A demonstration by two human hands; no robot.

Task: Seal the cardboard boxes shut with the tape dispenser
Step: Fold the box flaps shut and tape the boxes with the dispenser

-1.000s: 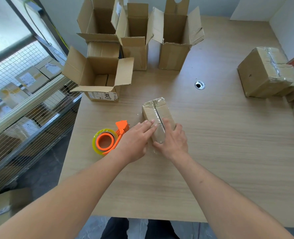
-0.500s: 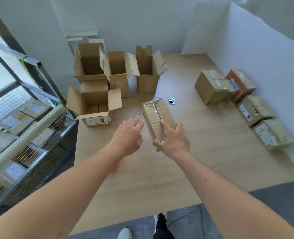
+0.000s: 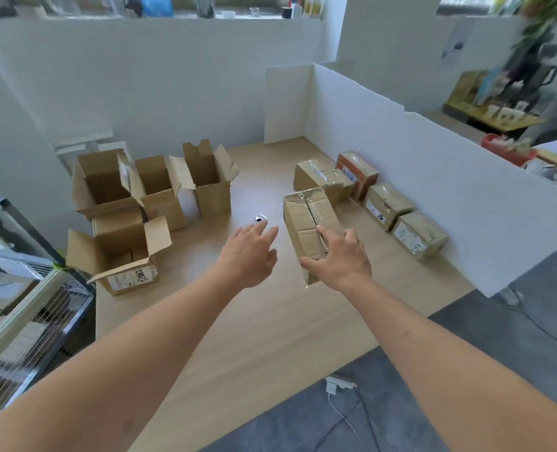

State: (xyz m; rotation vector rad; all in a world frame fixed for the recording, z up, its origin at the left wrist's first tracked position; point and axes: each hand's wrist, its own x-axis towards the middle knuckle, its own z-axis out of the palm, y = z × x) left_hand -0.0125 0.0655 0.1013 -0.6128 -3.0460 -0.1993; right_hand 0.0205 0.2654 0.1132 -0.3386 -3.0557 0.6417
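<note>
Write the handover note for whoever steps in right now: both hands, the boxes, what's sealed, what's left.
Right hand grips the near end of the taped box, held up over the table.
Left hand is open, holds nothing, beside that box.
Sealed boxes sit in a group along the white partition on the right.
Open boxes, four of them with flaps up, stand at the left back of the table.
Tape dispenser is not in view.
Done: the held box is taped along its seam.
Left: set it with the sealed group, find the dispenser, close and tape the four open boxes.
</note>
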